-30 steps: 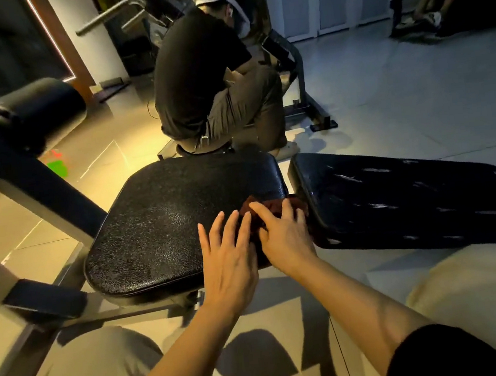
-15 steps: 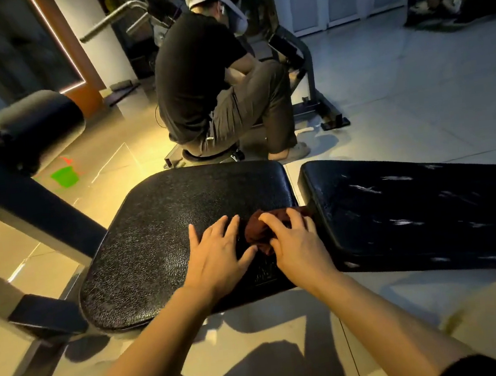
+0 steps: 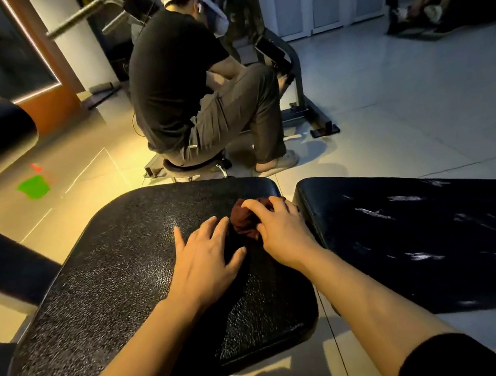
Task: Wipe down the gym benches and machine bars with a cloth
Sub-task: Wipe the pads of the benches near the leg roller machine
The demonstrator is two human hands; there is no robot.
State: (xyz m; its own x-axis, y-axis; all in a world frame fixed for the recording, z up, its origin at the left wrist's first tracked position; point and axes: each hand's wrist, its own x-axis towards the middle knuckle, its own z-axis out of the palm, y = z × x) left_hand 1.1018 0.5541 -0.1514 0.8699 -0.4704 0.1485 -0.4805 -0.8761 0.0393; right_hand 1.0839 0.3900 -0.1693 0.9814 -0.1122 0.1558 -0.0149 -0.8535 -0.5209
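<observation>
Left hand [image 3: 205, 256] flat on black textured vinyl seat pad [image 3: 123, 294], palm down, fingers straight and spread, holding nothing. Right hand [image 3: 279, 229] beside it — fingers curled over bunched dark-red cloth [image 3: 242, 219], pressing it onto pad near far right corner. Both forearms reach forward from bottom edge. Scuffed black backrest pad [image 3: 431, 235] just right of seat pad. No readable writing.

Just one head cam, wide-angle, looking forward and down from close over the worktop [image 3: 112, 280] at lower centre; floor [image 3: 401, 108] fills upper right.
</observation>
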